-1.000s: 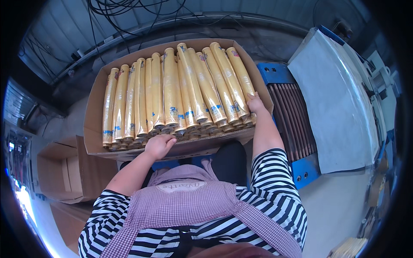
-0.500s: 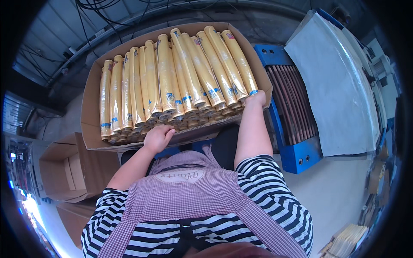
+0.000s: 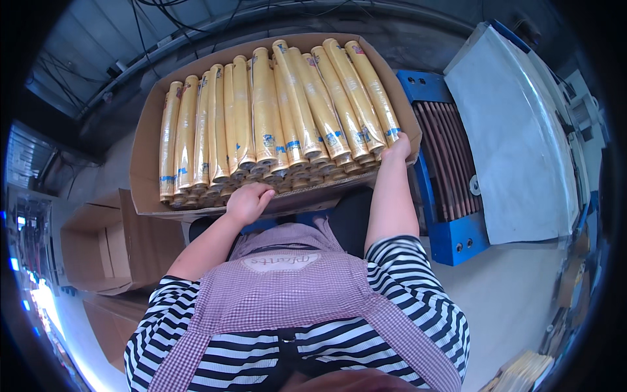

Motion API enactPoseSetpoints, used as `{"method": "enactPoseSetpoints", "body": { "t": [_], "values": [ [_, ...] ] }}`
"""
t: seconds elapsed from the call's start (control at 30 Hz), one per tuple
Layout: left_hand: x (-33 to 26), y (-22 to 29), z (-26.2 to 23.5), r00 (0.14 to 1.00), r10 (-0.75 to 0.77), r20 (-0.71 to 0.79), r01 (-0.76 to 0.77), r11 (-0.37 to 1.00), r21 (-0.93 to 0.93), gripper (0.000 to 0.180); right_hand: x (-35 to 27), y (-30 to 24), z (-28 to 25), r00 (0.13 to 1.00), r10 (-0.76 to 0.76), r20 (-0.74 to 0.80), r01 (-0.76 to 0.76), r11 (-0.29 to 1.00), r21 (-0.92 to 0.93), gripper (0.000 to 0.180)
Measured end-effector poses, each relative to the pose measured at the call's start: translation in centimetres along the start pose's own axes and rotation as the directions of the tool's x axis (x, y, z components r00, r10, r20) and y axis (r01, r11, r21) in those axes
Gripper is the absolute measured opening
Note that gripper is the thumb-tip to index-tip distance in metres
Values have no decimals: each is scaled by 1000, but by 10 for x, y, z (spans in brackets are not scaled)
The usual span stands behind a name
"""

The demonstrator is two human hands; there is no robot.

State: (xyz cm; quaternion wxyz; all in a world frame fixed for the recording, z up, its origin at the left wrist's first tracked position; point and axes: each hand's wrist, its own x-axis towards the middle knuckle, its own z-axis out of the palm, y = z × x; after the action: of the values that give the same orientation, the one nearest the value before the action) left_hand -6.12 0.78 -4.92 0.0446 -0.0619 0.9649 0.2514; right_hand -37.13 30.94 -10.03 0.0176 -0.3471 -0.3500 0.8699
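Observation:
A large open cardboard box (image 3: pixel 146 157) in front of me is filled with long, gold-coloured wrapped rolls (image 3: pixel 264 111) with blue print near their ends. They lie side by side, with more roll ends stacked beneath. My left hand (image 3: pixel 249 202) is closed over the near rim of the box, thumb on top, other fingers mostly hidden. My right hand (image 3: pixel 396 150) is closed at the near right corner of the box, right by the end of the rightmost roll. Its fingertips are hidden, but it seems to grip the cardboard there.
To the right stands a blue-framed machine part (image 3: pixel 450 242) with dark parallel bars, partly covered by a pale sheet (image 3: pixel 522 150). An open brown carton (image 3: pixel 98 248) sits at the left. Cables (image 3: pixel 163 19) hang at the back; flat stacked material (image 3: pixel 522 375) lies at the lower right.
The box, machine and hands all appear slightly farther right in the view. Both hands keep their places at the box. A round pale disc now shows beside the sheet's edge.

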Motion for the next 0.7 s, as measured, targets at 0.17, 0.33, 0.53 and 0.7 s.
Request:
{"method": "enactPoseSetpoints", "body": {
  "t": [0.17, 0.33, 0.53, 0.7],
  "values": [
    [8, 9, -8, 999, -13, 47, 13, 1000, -9, 35, -59, 19, -23, 952, -1, 305, 64, 978, -196, 44],
    [-1, 14, -8, 994, -92, 63, 92, 996, 14, 37, -124, -9, -68, 912, -47, 406, 113, 984, -140, 42],
    [-1, 5, 0, 999, 17, -35, -18, 1000, -25, 35, -119, -63, -164, 992, -113, 51, 110, 992, 61, 89],
    [1, 4, 1, 999, 10, -45, -9, 1000, 5, 35, -108, -112, -180, 994, -96, -49, 107, 937, 332, 106]
  ]
}}
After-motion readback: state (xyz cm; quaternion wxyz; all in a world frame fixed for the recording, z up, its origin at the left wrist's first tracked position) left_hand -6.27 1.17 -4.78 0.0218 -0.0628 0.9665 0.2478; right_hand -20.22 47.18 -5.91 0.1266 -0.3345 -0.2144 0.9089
